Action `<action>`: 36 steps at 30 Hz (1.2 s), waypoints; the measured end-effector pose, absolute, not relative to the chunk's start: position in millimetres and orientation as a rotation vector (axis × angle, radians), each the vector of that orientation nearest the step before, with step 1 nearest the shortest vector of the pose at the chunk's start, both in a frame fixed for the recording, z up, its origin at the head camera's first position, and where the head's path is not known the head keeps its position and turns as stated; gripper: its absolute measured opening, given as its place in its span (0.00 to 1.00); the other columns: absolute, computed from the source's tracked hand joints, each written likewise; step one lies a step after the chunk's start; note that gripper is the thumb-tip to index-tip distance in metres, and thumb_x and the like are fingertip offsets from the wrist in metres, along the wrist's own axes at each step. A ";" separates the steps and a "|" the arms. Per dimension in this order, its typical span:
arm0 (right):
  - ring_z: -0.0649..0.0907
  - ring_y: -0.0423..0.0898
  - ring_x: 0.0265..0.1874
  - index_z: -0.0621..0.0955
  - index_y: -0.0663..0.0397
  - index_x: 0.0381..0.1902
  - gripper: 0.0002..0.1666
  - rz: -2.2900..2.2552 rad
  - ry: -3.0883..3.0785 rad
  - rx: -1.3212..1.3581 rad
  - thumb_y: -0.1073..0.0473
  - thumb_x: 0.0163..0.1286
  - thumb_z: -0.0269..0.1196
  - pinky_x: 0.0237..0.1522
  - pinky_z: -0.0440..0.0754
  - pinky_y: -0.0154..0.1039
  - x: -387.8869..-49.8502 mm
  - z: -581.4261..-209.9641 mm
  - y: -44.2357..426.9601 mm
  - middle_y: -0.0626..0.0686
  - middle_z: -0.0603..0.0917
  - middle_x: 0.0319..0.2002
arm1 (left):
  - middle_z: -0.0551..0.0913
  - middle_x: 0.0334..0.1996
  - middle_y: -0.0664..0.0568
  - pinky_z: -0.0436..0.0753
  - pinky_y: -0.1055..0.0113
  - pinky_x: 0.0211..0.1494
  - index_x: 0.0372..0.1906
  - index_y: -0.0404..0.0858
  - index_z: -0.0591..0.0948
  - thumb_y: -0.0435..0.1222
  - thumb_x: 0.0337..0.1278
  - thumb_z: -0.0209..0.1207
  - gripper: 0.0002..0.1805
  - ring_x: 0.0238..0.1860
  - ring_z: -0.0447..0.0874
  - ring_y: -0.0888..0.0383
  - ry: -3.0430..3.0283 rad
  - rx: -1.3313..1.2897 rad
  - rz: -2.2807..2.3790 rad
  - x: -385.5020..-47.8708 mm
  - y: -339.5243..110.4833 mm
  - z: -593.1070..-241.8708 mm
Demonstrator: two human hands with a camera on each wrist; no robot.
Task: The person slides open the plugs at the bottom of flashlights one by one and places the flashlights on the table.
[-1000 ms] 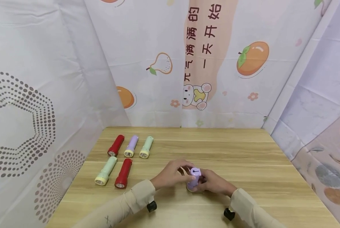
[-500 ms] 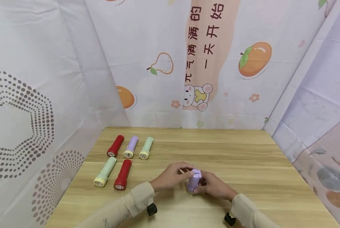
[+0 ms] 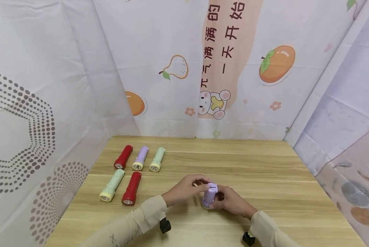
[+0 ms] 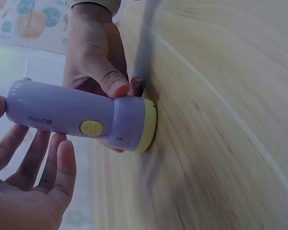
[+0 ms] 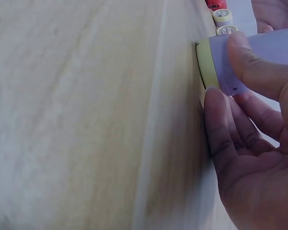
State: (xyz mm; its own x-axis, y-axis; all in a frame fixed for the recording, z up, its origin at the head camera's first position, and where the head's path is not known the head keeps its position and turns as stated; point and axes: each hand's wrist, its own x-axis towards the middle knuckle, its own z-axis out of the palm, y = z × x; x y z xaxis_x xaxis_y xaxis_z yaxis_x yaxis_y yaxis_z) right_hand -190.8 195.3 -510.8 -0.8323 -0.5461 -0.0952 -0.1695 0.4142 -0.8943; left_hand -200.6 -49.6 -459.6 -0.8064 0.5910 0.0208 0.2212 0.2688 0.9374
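Note:
A purple flashlight with a yellow rim stands on its lens end on the wooden table, tail up and tilted slightly. My left hand holds it near the tail, the thumb on the tail end and fingertips along the barrel, as the left wrist view shows. Low down, my right hand grips the flashlight's head between thumb and fingers. A yellow switch and small printing show on the barrel in the left wrist view. The lens faces the tabletop and is hidden.
At the table's left lie several flashlights in two rows. Behind are a red one, a purple one and a green one; in front, a green one and a red one. Printed curtains enclose the table.
The flashlight's tail has tipped a little, so more of its barrel shows in the head view. Both hands stay on it. The other flashlights shift slightly only with the camera.

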 end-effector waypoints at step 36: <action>0.78 0.46 0.36 0.80 0.60 0.50 0.23 -1.358 2.303 -0.598 0.55 0.64 0.75 0.34 0.78 0.35 -190.1 -508.5 194.7 0.53 0.81 0.38 | 0.83 0.40 0.54 0.86 0.47 0.43 0.45 0.45 0.86 0.40 0.66 0.65 0.07 0.40 0.79 0.58 2.100 0.611 1.665 -203.1 -40.6 -456.3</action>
